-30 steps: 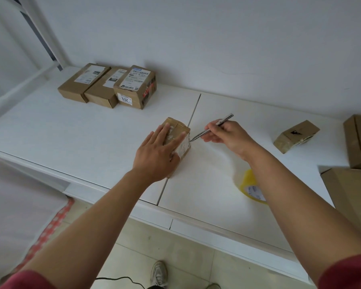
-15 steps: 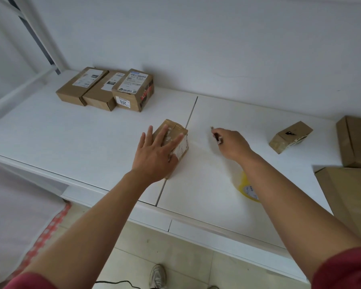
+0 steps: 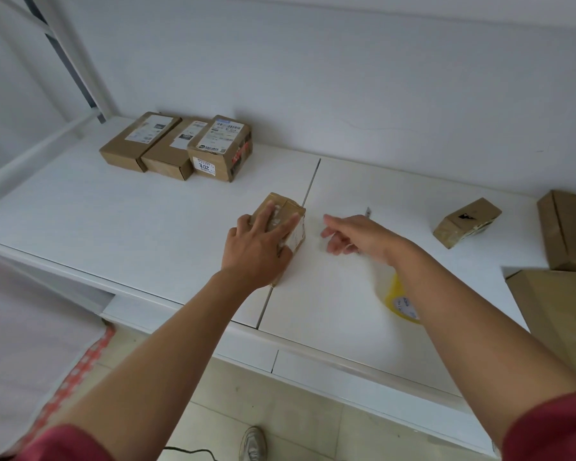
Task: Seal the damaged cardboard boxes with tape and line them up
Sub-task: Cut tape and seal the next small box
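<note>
**Small box steadied on the desk while the free hand hovers beside it**

The small cardboard box [image 3: 281,224] is kept near the middle of the white desk [image 3: 113,227], just left of the seam between the two desk panels. It is pressed from above by the left hand [image 3: 258,251], whose fingers are laid flat and spread over its taped top; nothing is clasped, and the box is probably being pinned so that it does not slide. The right hand [image 3: 356,237] is held just to the right of the box, apart from it, with fingers loosely extended and blurred; nothing is seen in its grip. A thin metal tool [image 3: 368,211] is glimpsed just beyond that hand, though whether it is touched cannot be told.

Three sealed boxes [image 3: 177,146] are lined up side by side at the far left against the wall, which suggests the row this box is meant to join. The path toward them across the desk is not blocked by anything visible.

To the right, another small box [image 3: 467,222] lies tilted and apart, presumably awaiting tape. Larger cartons [image 3: 566,234] are crowded at the right edge. A yellow roll of tape [image 3: 401,301] is partly hidden under the right forearm, so it would have to be reached around the arm.
</note>
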Available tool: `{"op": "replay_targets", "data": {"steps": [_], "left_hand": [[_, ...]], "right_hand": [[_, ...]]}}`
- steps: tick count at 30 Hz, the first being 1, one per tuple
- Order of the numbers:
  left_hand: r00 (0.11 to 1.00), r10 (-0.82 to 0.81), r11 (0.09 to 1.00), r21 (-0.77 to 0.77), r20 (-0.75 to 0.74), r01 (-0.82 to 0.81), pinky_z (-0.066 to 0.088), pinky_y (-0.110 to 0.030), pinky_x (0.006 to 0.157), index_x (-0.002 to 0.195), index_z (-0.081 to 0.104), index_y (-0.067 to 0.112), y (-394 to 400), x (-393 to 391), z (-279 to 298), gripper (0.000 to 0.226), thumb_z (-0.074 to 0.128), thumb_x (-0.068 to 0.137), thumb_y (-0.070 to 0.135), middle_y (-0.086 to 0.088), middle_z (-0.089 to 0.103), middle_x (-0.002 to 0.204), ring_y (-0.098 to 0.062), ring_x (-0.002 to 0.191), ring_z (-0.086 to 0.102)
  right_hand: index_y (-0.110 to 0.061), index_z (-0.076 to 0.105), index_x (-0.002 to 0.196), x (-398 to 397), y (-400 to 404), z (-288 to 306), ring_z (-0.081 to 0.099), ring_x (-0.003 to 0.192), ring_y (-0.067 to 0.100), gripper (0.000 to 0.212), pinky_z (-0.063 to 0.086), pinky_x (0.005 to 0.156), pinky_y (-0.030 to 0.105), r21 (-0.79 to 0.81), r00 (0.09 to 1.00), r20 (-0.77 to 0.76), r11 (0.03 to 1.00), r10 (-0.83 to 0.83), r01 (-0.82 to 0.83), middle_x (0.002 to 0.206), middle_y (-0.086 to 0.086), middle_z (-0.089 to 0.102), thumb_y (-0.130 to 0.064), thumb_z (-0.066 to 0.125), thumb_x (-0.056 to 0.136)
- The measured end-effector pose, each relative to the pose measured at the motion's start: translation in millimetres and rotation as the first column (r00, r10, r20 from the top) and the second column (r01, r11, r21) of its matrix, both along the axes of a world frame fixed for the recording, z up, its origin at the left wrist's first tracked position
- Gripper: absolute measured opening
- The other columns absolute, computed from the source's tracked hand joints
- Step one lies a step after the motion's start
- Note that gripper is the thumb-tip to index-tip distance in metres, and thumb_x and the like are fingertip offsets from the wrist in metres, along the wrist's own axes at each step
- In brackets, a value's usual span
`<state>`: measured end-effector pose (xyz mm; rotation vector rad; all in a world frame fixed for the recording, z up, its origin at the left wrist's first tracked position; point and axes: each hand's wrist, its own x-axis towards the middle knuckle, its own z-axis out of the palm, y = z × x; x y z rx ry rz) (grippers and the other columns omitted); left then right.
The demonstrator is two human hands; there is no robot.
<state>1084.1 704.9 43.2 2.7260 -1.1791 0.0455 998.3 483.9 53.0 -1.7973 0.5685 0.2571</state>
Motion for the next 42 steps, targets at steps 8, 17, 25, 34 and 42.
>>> {"op": "replay_targets", "data": {"steps": [8,17,25,34,42], "left_hand": [[0.996,0.081,0.996,-0.034,0.024,-0.08,0.039,-0.045,0.099,0.148,0.03,0.05,0,0,2,0.061,0.048,0.09,0.041,0.001,0.021,0.161,-0.038,0.125,0.036],[0.951,0.31,0.934,-0.187,0.009,-0.303,0.04,-0.053,0.099,0.148,0.032,0.044,47,45,27,0.061,0.052,0.091,0.036,-0.003,0.021,0.159,-0.044,0.125,0.037],[0.965,0.257,0.935,-0.241,-0.043,-0.26,0.042,-0.053,0.098,0.149,0.032,0.046,59,33,26,0.063,0.053,0.091,0.034,-0.003,0.024,0.158,-0.043,0.125,0.038],[0.565,-0.39,0.509,-0.681,-0.727,-0.526,0.06,-0.04,0.081,0.14,0.048,0.05,67,25,48,0.055,0.059,0.09,0.03,0.001,0.055,0.139,-0.023,0.117,0.064],[0.254,-0.643,0.55,-0.667,-0.722,-0.503,0.056,-0.03,0.077,0.139,0.049,0.045,50,2,23,0.051,0.049,0.094,0.023,0.006,0.063,0.134,-0.018,0.116,0.064]], "right_hand": [[-0.007,0.065,0.081,14,3,-17,0.052,0.051,0.011,0.014,0.045,0.055,0.024,-0.097,0.989,0.124,0.993,0.079,-0.067,0.058,0.0,0.061,-0.016,0.069,0.091],[-0.014,0.062,0.084,23,11,-38,0.056,0.047,0.004,0.018,0.044,0.061,0.025,-0.463,0.961,-0.152,0.843,0.231,-0.276,0.054,-0.01,0.064,-0.03,0.064,0.094],[-0.02,0.05,0.075,29,17,-40,0.058,0.052,0.011,0.03,0.044,0.054,0.026,-0.643,0.934,-0.289,0.681,0.207,-0.35,0.067,0.0,0.066,-0.043,0.064,0.09],[-0.006,0.056,0.09,15,34,12,0.063,0.086,0.027,0.07,0.047,0.087,0.042,-0.705,0.996,0.029,0.705,-0.079,0.077,0.086,0.008,0.066,-0.074,0.038,0.089],[-0.027,0.063,0.12,-28,102,25,0.069,0.083,0.02,0.065,0.059,0.075,0.042,0.44,0.898,0.224,0.861,-0.379,0.254,0.1,0.004,0.07,-0.067,0.067,0.068]]}}
